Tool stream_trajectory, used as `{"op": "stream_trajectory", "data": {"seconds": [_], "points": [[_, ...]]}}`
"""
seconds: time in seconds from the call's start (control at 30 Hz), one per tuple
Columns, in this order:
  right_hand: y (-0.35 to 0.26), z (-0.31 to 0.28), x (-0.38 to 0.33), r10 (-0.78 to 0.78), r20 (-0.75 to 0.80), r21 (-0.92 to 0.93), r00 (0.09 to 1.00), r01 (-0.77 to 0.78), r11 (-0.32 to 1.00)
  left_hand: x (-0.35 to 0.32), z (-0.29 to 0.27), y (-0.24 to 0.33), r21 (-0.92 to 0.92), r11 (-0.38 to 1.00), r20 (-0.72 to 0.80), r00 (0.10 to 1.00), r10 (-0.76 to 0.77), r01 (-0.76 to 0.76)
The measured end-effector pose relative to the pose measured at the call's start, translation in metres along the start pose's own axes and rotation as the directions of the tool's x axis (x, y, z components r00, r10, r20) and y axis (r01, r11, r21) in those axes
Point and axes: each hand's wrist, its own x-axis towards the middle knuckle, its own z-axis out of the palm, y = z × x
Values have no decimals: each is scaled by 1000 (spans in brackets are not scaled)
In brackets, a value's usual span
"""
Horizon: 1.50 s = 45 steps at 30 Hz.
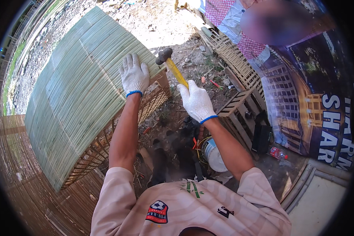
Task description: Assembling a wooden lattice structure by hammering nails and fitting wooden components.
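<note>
A panel of pale green bamboo slats [74,90] lies over a brown lattice frame [155,96], whose open weave shows below the panel's near edge. My left hand [134,76], in a white knit glove with a blue cuff, rests flat on the panel close to its right corner, fingers spread. In my right hand [197,100], gloved the same way, is a hammer [177,72] with a yellow handle and a dark double-ended head. The fingers wrap round the lower handle. The hammer head is raised beside the panel's right corner; whether it touches cannot be made out.
To the right stand a slatted wooden crate [238,106] and a woven bamboo fence [234,59], with a printed banner [291,102] beyond. Near my feet are a white bucket [216,157] and a plastic bottle [277,152]. Bamboo matting [31,169] is at the lower left.
</note>
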Motion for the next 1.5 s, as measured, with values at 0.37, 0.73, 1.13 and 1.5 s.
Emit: {"op": "stream_trajectory", "data": {"seconds": [0.37,0.73,1.13,1.5], "points": [[59,38,-64,342,81,251,936,-351,902,0,-2,1,-16,1000,-5,1000,-5,5],[148,88,-181,575,481,-149,661,-585,797,-7,-19,9,-162,952,-67,966,250,-258],[241,132,-262,646,732,-274,218,-774,571,7,-35,27,-480,847,149,930,337,-229],[287,128,-247,714,637,-231,290,-812,536,-16,-14,40,-237,956,-86,984,154,-171]]}}
